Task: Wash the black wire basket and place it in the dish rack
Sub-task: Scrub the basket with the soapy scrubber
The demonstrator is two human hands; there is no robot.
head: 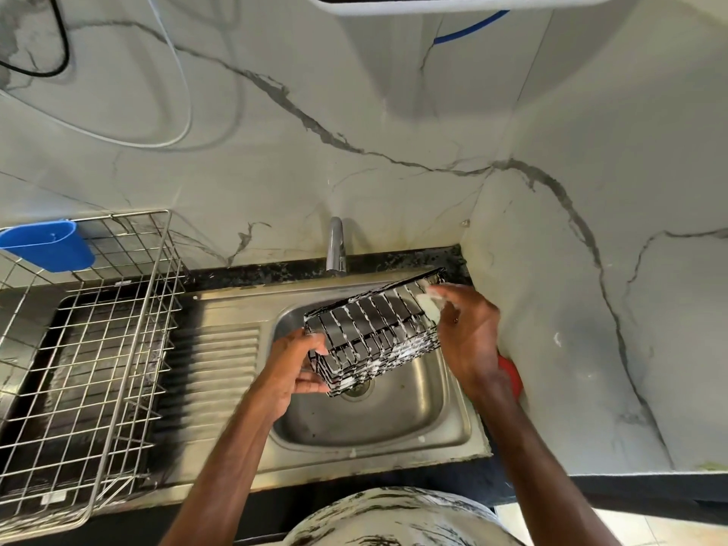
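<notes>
A black wire basket, streaked with white soap foam, is held tilted above the steel sink bowl. My left hand grips its lower left end. At the basket's upper right end my right hand presses a pale foamy sponge against the wires. The silver wire dish rack stands on the counter to the left of the sink, with nothing in its main part.
A chrome tap rises behind the sink; no water is seen running. A blue plastic holder hangs on the rack's far rim. A ribbed drainboard lies between rack and bowl. Something red shows behind my right wrist. Marble walls close in behind and right.
</notes>
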